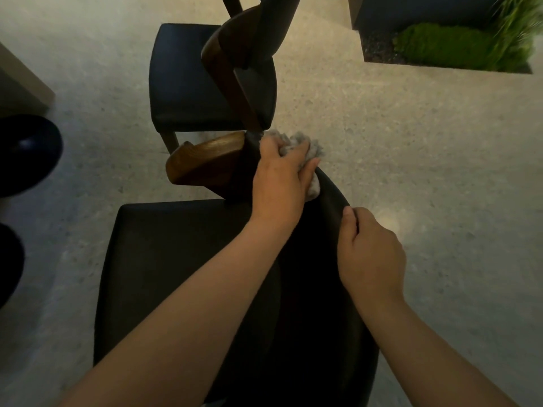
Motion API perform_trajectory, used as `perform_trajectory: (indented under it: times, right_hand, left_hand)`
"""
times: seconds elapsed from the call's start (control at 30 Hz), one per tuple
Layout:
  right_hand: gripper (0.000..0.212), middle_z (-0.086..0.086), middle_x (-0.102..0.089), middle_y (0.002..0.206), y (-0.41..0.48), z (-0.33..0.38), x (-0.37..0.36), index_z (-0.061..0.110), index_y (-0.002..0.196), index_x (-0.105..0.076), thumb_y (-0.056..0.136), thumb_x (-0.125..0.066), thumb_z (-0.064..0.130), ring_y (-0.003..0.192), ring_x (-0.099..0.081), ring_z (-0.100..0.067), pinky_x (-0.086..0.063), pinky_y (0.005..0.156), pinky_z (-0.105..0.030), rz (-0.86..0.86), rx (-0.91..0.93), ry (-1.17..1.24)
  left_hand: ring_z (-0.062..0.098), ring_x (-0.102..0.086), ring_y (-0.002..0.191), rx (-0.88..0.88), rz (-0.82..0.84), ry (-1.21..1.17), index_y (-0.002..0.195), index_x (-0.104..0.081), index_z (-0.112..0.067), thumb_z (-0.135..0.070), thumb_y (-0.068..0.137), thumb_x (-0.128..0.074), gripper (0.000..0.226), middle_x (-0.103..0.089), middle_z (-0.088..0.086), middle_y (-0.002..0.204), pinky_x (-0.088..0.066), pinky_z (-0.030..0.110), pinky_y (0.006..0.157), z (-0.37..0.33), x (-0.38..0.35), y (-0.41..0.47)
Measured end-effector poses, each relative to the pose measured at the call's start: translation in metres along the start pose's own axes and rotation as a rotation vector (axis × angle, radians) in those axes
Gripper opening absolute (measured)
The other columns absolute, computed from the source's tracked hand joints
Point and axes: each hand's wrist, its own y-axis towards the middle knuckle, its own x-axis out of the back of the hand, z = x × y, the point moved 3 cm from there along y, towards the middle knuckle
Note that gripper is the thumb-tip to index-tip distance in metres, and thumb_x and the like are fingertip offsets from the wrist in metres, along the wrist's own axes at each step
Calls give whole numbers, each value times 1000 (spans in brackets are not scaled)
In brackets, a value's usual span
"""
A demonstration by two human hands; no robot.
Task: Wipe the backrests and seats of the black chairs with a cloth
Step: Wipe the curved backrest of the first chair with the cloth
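**Forearms (205,304) out over the near chair, cloth at the far end of its backrest**

Closest in: the black backrest (311,274), curving away from the body, long top edge running forward and slightly left. Left of that edge, the black seat (176,274), with neither hand on it.

Left hand (279,183) the farther of the two, at the far end of the edge, just right of the wooden frame end (205,160). Fingers curled round a bunched grey cloth (305,148), thumb clamped across it, wad pressed onto the top of the backrest. Loose cloth spilling out ahead of the fingers and to their right.

Right hand (371,254) nearer the body, behind the left along the same edge and apart from the cloth. Thumb laid on the top edge, fingers curled round the backrest and mostly out of sight. By the look of it a steadying hold, with nothing else in it.

Most of the edge lying back toward the body from the cloth. Likely next stroke: a pull along it toward the right hand, with that hand shifting or letting go to clear the way. Just beyond the cloth hand, a second black chair (188,83).
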Motion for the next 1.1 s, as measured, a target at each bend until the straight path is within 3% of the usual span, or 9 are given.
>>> perform_trajectory:
  times: [0.13, 0.27, 0.37, 0.47, 0.53, 0.7, 0.83, 0.97, 1.1]
  right_hand:
    - [45, 1, -55, 62, 0, 1, 1, 15, 89, -57, 100, -24, 43, 54, -54, -18, -48, 55, -38, 9, -6, 13]
    - [44, 3, -52, 60, 0, 1, 1, 15, 88, -57, 100, -25, 42, 52, -52, -16, -45, 52, -34, 14, -1, 19]
    - [46, 0, -56, 64, 1, 0, 1, 14, 91, -59, 100, -25, 43, 55, -55, -17, -52, 57, -38, 18, -4, 23]
    - [50, 0, -55, 63, 0, 1, 1, 14, 89, -58, 98, -20, 45, 54, -54, -17, -51, 56, -37, 12, 1, 28]
    - [49, 2, -52, 60, -1, 0, 2, 14, 87, -57, 98, -21, 45, 52, -52, -15, -49, 55, -35, 15, 5, 33]
    - [46, 3, -53, 61, 0, 1, 1, 15, 88, -58, 100, -24, 43, 53, -53, -15, -52, 58, -39, 18, -1, 41]
    - [47, 2, -54, 62, -1, 1, 1, 15, 90, -59, 99, -23, 44, 53, -54, -16, -53, 57, -40, 11, -2, 41]
    - [44, 3, -54, 62, 0, 1, 1, 16, 88, -58, 100, -25, 43, 53, -54, -15, -53, 57, -39, 13, -3, 44]
    - [48, 3, -53, 61, -1, -1, 1, 15, 87, -58, 98, -22, 45, 54, -54, -16, -51, 57, -39, 8, 0, 48]
  left_hand:
    - [11, -51, 113, 84, -43, -65, 128, -60, -18, -32, 97, -56, 34, -41, 5, 132, -42, 21, 102, 2, 3, 1]
    - [-3, -49, 103, 248, -100, -200, 139, -50, -24, -30, 98, -56, 42, -40, -8, 120, -39, 7, 95, 10, 10, -20]
    - [-5, -50, 99, 357, -41, -230, 135, -53, -26, -28, 98, -55, 37, -41, -10, 118, -44, 13, 91, 30, 9, -45]
    - [-1, -52, 94, 617, 88, -288, 131, -56, -20, -29, 98, -53, 34, -44, -4, 125, -46, 19, 85, 64, 4, -72]
    - [3, -55, 95, 692, 47, -310, 129, -57, -19, -32, 98, -53, 34, -47, 1, 125, -48, 20, 86, 78, 6, -84]
    - [2, -54, 97, 541, -142, -360, 128, -57, -20, -37, 99, -48, 35, -46, -1, 117, -43, 2, 75, 57, 18, -72]
    - [6, -47, 115, 458, -108, -441, 142, -44, -20, -41, 101, -43, 46, -35, -1, 132, -45, 19, 96, 31, 6, -45]
    - [22, -28, 138, 385, -26, -295, 153, -14, -37, -43, 101, -42, 59, -12, 0, 153, -34, 44, 113, 31, -18, -44]
    - [15, -43, 121, 337, -107, -212, 149, -30, -21, -36, 101, -43, 51, -28, 5, 140, -44, 39, 105, 48, -28, -53]
